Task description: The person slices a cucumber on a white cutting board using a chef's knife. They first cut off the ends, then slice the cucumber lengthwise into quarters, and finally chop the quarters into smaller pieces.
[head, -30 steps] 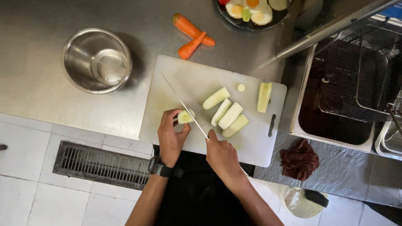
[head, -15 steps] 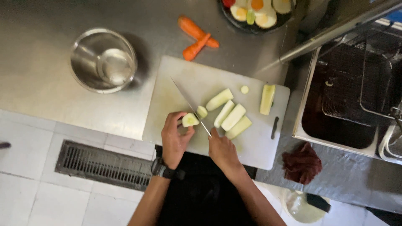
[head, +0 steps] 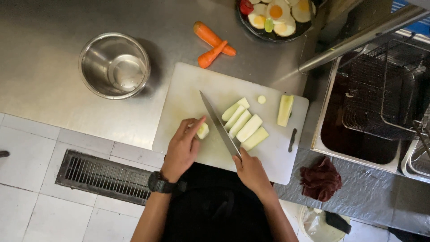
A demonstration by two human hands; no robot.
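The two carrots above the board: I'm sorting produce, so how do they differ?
The longer carrot is thicker and slants down to the right; the shorter carrot is slimmer and slants up to the right. The shorter carrot's tip overlaps the longer one, and it lies nearer the white cutting board. Both are orange, apparently uncut, and lie on the steel counter, away from both hands.

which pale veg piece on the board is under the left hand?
The small chunk at the left hand fingertips, left of the knife. The four long spears lie right of the blade; another piece sits apart by the board's right edge.
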